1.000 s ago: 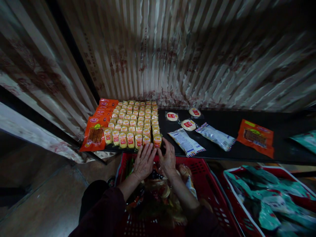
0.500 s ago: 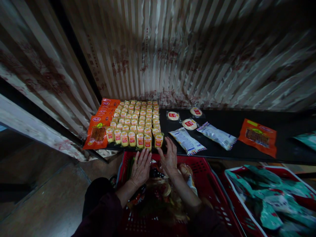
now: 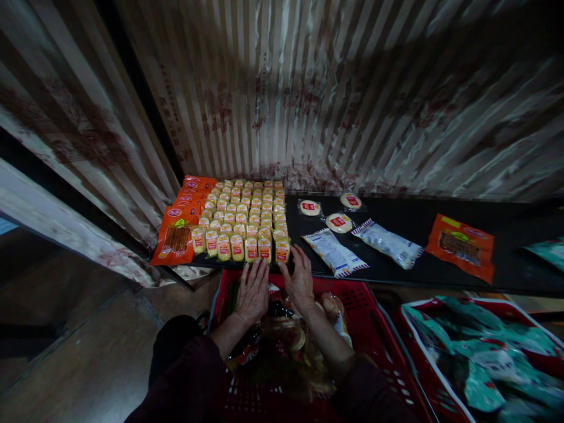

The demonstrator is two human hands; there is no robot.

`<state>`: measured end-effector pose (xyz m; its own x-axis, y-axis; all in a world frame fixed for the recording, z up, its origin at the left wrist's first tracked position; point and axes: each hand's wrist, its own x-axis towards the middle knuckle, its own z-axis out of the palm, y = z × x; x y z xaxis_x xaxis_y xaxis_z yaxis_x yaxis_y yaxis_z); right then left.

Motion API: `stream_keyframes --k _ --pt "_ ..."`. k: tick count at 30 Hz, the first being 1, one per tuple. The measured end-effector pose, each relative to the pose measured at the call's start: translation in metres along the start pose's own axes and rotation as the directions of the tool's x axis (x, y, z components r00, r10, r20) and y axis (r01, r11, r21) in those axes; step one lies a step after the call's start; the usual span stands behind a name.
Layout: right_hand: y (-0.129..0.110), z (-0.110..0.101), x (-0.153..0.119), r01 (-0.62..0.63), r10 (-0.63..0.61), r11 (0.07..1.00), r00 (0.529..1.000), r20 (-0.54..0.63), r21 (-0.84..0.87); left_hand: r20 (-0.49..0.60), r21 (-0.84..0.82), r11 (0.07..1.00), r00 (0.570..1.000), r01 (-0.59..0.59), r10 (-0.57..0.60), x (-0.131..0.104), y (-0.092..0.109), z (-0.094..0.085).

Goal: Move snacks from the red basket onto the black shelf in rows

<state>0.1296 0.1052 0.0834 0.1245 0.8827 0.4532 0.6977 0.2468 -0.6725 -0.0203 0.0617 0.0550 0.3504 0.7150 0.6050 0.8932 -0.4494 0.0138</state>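
Rows of small yellow wrapped cakes stand close together on the left part of a black shelf. My left hand lies palm down with its fingertips at the bottom of the front row. Beside it, my right hand curves its thumb and fingers around the lower right of the front row's rightmost cake, touching it. Below both hands is a red basket holding assorted wrapped food.
Left of the cakes, orange packets overlap. To the right lie round white cakes, blue-white packets and another orange packet. A second basket holds green packets. A striped curtain hangs behind.
The rightmost front cake has shifted slightly left and up, closer to the row. My right hand's fingers have drawn in around it, and my left hand has moved up a little.
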Motion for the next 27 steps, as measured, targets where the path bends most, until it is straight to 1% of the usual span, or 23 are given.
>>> stream_keyframes --k 9,12,15,21,27 --pt "-0.003 0.004 0.001 -0.019 0.021 0.999 0.999 -0.033 0.042 -0.005 -0.040 0.998 0.999 -0.043 0.043 0.000 -0.002 -0.001" --pt "-0.004 0.003 0.001 -0.030 0.033 0.998 0.998 -0.046 0.055 -0.008 -0.053 0.997 0.999 -0.051 0.051 0.004 0.001 -0.002" --pt "-0.005 0.002 0.003 -0.027 0.030 0.998 0.999 -0.045 0.063 -0.027 -0.061 0.997 0.998 -0.052 0.050 0.013 0.008 -0.005" --pt "0.003 0.000 0.008 0.009 -0.008 0.999 1.000 -0.023 0.045 -0.001 -0.005 1.000 1.000 0.003 -0.003 0.033 0.022 -0.008" --pt "0.006 0.000 0.005 -0.012 0.012 1.000 1.000 -0.020 -0.001 0.006 0.066 0.998 1.000 -0.015 0.015 0.037 0.022 -0.004"
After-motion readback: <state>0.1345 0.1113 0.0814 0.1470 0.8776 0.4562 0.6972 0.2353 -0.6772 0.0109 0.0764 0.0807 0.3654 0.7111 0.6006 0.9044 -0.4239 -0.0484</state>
